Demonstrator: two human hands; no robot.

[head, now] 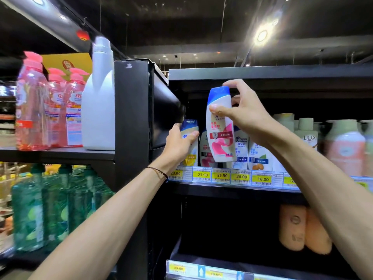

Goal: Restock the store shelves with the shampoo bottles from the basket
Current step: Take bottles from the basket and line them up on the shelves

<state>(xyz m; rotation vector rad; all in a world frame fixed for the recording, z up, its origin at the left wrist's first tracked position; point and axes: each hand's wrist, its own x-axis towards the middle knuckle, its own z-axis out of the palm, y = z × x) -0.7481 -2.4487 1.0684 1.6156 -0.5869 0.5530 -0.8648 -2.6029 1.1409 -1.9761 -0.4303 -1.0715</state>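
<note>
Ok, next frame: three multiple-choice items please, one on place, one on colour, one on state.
1. Where is the yellow bottle that the left hand grips?
A. left end of the shelf
B. bottom shelf
C. in a basket
2. Cap colour of the pink bottle?
A. green
B. blue
C. red
3. The right hand is:
A. open
B. pointing
C. holding the pink bottle
Key: 1 A, leftmost in the row; 2 B, cap is blue; 3 C, thumb and fingers clasp it.

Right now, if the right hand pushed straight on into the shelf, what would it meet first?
Probably the standing row of white shampoo bottles, struck by the white blue-capped bottle the right hand holds; depth is unclear.
</note>
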